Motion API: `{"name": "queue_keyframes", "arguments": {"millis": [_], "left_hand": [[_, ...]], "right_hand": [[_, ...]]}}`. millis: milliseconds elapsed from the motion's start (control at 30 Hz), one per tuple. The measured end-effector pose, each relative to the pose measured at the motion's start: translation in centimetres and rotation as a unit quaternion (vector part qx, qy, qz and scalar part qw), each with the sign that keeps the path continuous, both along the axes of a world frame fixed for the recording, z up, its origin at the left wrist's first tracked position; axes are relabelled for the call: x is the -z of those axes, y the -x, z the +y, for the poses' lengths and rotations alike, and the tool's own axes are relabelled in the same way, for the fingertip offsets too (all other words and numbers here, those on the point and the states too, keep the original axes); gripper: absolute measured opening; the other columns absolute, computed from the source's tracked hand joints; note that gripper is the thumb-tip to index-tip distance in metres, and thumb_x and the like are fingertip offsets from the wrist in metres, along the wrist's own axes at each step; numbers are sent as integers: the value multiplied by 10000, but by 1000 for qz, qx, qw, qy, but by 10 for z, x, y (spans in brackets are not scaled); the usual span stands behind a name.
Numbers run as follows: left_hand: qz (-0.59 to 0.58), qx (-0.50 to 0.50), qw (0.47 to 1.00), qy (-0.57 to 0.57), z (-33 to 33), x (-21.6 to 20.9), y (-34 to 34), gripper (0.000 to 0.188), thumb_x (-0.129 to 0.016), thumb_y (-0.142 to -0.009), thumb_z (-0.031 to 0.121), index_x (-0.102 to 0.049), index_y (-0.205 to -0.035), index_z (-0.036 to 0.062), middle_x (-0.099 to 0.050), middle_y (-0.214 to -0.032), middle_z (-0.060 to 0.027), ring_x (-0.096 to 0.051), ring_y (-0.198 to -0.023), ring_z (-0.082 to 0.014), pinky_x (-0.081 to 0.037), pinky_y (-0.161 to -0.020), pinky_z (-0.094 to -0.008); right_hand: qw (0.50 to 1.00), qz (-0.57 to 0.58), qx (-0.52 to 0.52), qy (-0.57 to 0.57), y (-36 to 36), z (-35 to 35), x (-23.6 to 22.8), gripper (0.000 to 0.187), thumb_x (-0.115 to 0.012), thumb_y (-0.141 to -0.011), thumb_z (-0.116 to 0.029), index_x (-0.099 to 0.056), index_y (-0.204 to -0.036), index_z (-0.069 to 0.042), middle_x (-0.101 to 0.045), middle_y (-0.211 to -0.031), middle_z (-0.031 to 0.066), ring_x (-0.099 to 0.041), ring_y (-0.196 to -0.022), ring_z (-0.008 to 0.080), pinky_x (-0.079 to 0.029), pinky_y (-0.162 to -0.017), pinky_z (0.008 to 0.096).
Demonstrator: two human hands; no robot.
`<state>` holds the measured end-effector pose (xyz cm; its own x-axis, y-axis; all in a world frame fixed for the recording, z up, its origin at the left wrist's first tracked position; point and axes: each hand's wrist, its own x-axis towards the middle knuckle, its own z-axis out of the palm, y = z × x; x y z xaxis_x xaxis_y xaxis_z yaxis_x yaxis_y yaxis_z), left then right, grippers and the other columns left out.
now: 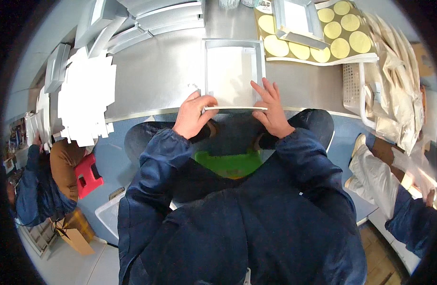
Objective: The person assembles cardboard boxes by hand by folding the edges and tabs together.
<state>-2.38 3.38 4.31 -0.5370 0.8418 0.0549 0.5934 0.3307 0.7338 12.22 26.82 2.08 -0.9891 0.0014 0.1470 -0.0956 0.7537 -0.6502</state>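
Note:
A shallow grey-white cardboard box (235, 109) lies at the near edge of the metal table, its inside facing up. At its near left corner my left hand (192, 116) is closed, thumb and fingers pinching the near wall. My right hand (275, 114) has the other end of that wall between thumb and index finger. The remaining right fingers spread up beside the box's right wall. Shadows fall across the box's pale bottom.
Grey boxes (171, 20) are stacked far left, near white card blanks (85, 95). At far right, another box (299, 35) rests on a sheet of yellow round stickers (340, 48). A white basket (352, 88) and beige bags (394, 80) stand right. Co-workers sit on both sides.

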Motion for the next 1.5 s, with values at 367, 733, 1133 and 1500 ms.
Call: {"name": "queue_keyframes", "arguments": {"millis": [367,733,1133,1500], "left_hand": [[69,-189,979,38,21,7,-21,180,-578,-891,148,-580,-1048,59,-653,-828,-165,-637,-797,-346,-504,-686,-430],[122,-183,967,125,25,1,-23,174,-580,-887,165,-612,-1038,84,-658,-840,-148,-632,-766,-359,-499,-690,-464],[378,116,918,31,-8,19,-24,456,-532,-790,106,-557,-1242,53,-595,-1200,-54,-561,-1124,-189,-385,-1038,-388],[365,105,924,46,7,8,-12,168,-560,-771,87,-580,-937,75,-563,-741,-12,-608,-760,-161,-344,-1080,-429]], "right_hand": [[987,46,139,64,-2,-18,19,298,-644,-843,-203,-602,-1045,12,-392,-1465,122,-229,-1393,400,-158,-1127,569],[953,133,-55,-266,-17,-17,10,401,-572,-816,-135,-542,-1210,-69,-579,-1263,82,-499,-1249,206,-293,-1114,486],[946,89,-13,-312,-12,-26,7,366,-537,-834,-141,-545,-1186,-38,-596,-1223,95,-487,-1251,218,-262,-1116,532],[950,108,-83,-280,12,-7,5,143,-569,-795,-124,-550,-926,-69,-540,-793,42,-575,-900,210,-287,-1119,510]]}}
